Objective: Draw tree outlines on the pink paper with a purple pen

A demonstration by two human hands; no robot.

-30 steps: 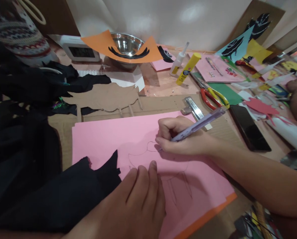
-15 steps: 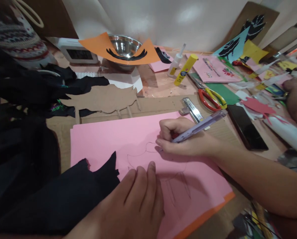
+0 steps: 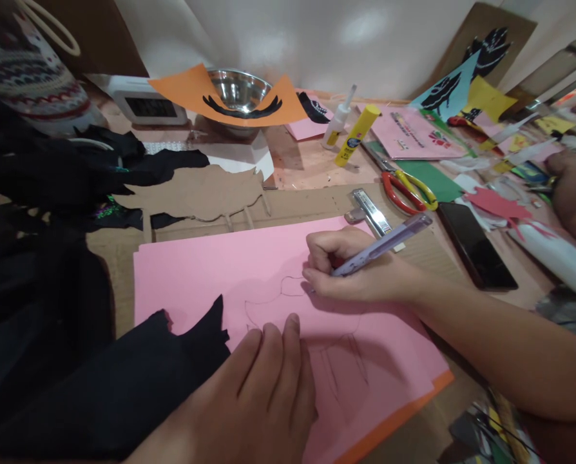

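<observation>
Pink paper (image 3: 186, 270) lies beneath the grip, a drawn outline (image 3: 281, 291) showing just left of it; the right hand (image 3: 360, 283) pinches a purple pen (image 3: 384, 246), fingers closed; the left hand (image 3: 273, 380), flat and empty, rests nearer the wearer; scissors (image 3: 389, 193) lie beyond the grip, a phone (image 3: 476, 245) to its right

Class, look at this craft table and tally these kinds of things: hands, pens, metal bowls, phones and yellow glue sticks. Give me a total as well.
Hands: 3 (left hand, right hand, another person's hand)
Pens: 1 (purple pen)
Metal bowls: 1 (metal bowl)
Phones: 1 (black phone)
Yellow glue sticks: 1 (glue stick)
Total: 7
</observation>
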